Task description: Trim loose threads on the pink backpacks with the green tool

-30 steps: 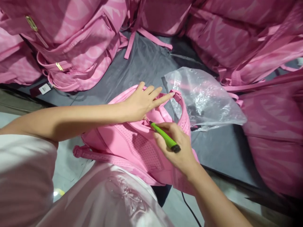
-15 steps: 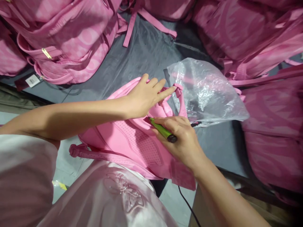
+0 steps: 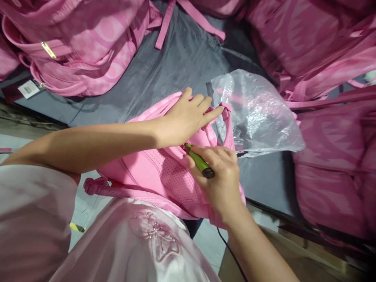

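Observation:
A pink backpack [image 3: 138,166] rests against my body and the table edge, its dotted back panel facing up. My left hand [image 3: 190,113] grips its upper part, fingers curled over the fabric and the index finger stretched toward a strap buckle [image 3: 225,110]. The left thumb is hidden. In my right hand [image 3: 219,172] is a slim green pen-like tool with a black end [image 3: 199,160]. Its tip points at the fabric just below my left palm; I cannot tell whether they touch.
A clear plastic bag [image 3: 258,113] lies right of the backpack on the dark table cover [image 3: 182,66]. Large pink backpacks stand at the left [image 3: 96,43] and right [image 3: 329,164]. One carries a white barcode tag [image 3: 28,89]. A black cord [image 3: 232,252] hangs below my right forearm.
My view has shifted slightly. My right hand and the green tool have moved a little left, its tip closer under my left palm. The left hand keeps its place on the backpack.

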A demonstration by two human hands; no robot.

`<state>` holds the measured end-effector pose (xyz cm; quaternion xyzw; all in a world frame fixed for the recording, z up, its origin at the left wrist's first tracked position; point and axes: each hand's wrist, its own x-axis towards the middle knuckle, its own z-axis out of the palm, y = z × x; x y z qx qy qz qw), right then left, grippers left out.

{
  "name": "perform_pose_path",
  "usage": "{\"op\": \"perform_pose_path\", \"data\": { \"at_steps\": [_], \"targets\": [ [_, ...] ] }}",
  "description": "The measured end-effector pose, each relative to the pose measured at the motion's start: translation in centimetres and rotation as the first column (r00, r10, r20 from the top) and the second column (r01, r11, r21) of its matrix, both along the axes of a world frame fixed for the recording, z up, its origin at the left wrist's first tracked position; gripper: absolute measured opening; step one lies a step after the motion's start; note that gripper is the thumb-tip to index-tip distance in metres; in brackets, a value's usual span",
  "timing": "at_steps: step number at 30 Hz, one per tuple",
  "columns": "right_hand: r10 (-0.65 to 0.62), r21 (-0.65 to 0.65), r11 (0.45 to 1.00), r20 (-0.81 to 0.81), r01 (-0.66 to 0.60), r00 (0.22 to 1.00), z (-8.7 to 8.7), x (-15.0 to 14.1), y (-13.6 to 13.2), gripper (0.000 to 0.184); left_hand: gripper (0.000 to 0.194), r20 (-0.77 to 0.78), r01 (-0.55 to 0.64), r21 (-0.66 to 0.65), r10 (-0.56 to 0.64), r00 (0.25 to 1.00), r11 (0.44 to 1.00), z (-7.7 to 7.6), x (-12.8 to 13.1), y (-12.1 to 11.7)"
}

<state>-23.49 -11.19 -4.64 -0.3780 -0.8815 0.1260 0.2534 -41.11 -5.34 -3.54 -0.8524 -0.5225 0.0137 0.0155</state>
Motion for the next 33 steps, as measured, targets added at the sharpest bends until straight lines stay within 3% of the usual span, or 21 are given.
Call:
{"op": "perform_pose_path", "data": {
  "at_steps": [8,16,33],
  "targets": [
    [-0.138,0.060,0.989,0.000,0.138,0.990,-0.4,-1.5,-1.1,0.005,0.081,0.085,0.007,-0.001,-0.007,0.996,1.000,-0.6,-0.1,0.3],
    [-0.238,0.136,0.962,0.003,0.235,0.971,-1.0,-2.0,-1.9,0.002,0.080,-0.027,-0.037,-0.062,0.036,0.999,0.997,0.8,0.2,0.0],
    [-0.225,0.079,0.970,-0.060,0.229,0.973,-1.2,-2.2,-1.9,0.003,0.082,-0.079,-0.030,-0.079,0.023,0.997,0.996,1.1,0.1,-0.2]
  ]
}}
